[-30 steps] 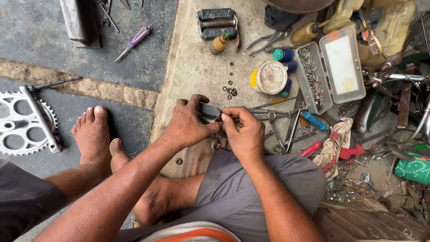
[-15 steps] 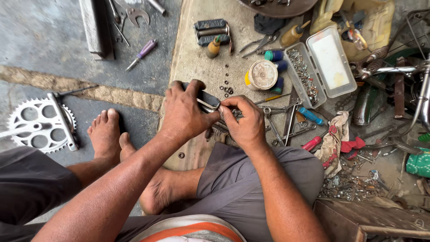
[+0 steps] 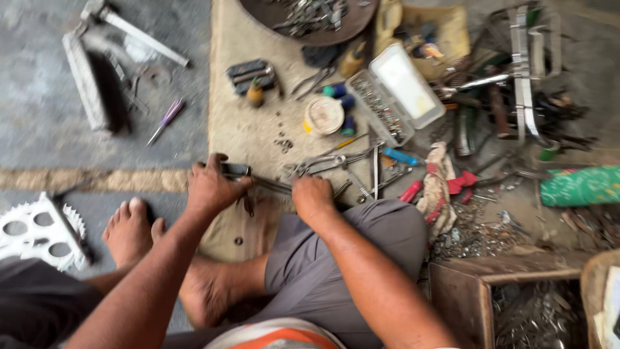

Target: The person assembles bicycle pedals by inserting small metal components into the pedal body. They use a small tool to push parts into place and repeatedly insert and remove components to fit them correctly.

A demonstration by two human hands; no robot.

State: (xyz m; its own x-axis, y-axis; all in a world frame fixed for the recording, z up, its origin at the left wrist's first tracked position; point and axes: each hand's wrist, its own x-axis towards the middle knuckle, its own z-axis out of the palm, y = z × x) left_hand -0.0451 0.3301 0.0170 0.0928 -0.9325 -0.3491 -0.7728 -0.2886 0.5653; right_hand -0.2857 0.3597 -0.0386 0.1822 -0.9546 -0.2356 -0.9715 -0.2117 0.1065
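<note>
1. Your left hand (image 3: 210,187) is gripping a dark metal part (image 3: 236,170), fingers curled tight around it, on the tan mat (image 3: 248,132) just beyond your knee.
2. Your right hand (image 3: 312,197) is pressing closed on a thin tool; keep it steady.
3. Farther off, loose wrenches (image 3: 336,161), a round tin (image 3: 323,115) and a clear parts box (image 3: 394,94) are crowding your reach.

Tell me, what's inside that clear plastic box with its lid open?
The clear plastic box holds lots of tiny metal bits in a row of small compartments. They are too blurred to tell what kind. Its open lid looks pale and bare. What lies under the box is covered.
</note>
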